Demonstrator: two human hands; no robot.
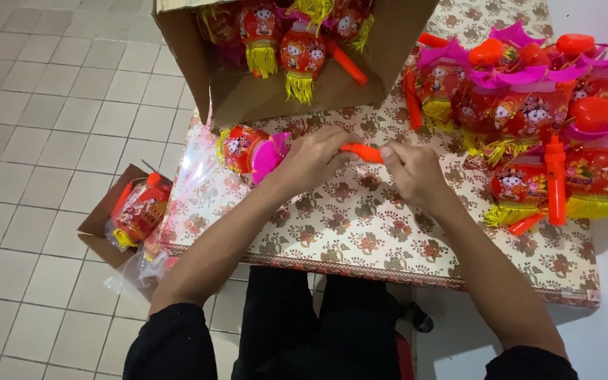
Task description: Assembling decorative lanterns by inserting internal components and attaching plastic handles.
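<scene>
My left hand and my right hand meet over a small table with a flowered cloth. Between them they grip a short orange plastic stick, one hand at each end. Just left of my left hand lies a red toy lantern with a pink top and yellow fringe, touching that hand's wrist side.
A tipped cardboard box holding several red lanterns stands at the table's far edge. A pile of lanterns and orange sticks fills the right side. A smaller box with bagged lanterns sits on the tiled floor at left.
</scene>
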